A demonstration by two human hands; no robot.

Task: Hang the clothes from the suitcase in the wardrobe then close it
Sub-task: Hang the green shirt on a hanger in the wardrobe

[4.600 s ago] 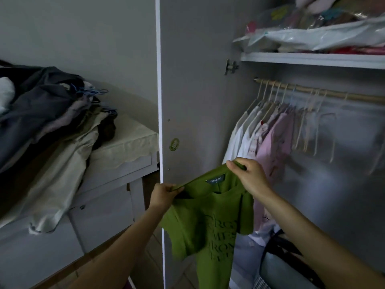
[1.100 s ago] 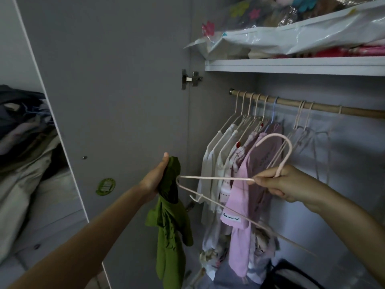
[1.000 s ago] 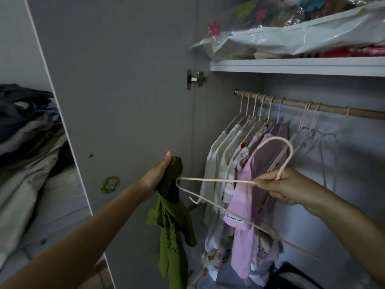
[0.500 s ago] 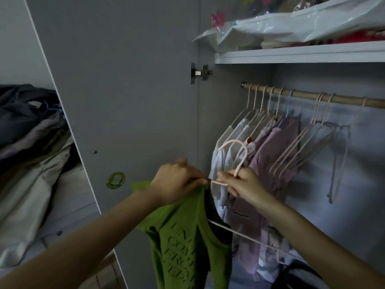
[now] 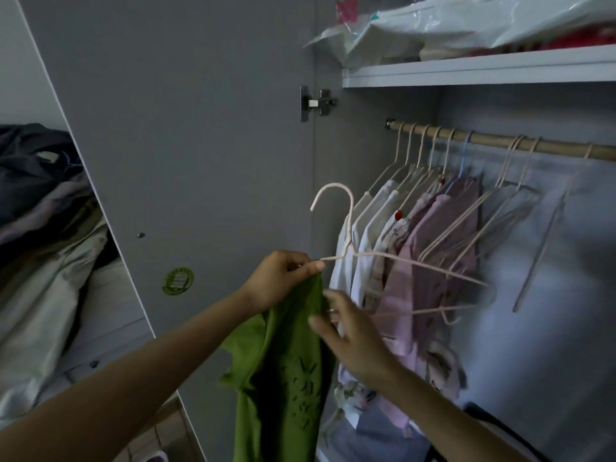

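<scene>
**Green T-shirt meets hanger at the open wardrobe**

The green T-shirt (image 5: pixel 283 371) is soft, light cloth with no stiffness of its own; it droops in folds from wherever it is held and should slide easily over thin wire. The best hold, by my judgement, is at the neck opening and shoulder seam, where the fabric can be spread and drawn over one hanger arm at a time. The pale wire hanger (image 5: pixel 353 255) looks light and springy and would likely twist if held only at an arm tip, so a hold near the base of the hook would steady it better.

The left hand (image 5: pixel 280 281) is closed in a pinch on the top of the shirt together with the near tip of the hanger's arm, so the shirt hangs straight down below that hand, in front of the open wardrobe door (image 5: pixel 186 161). The right hand (image 5: pixel 353 338) is just beside the shirt's right edge, fingers spread and loosely extended, touching or nearly touching the cloth; it grips nothing that I can see. The hanger's hook points up and its far arm reaches rightward in front of the hung clothes (image 5: pixel 416 248) on the rail (image 5: pixel 493 145). The shirt is not yet threaded on.
</scene>
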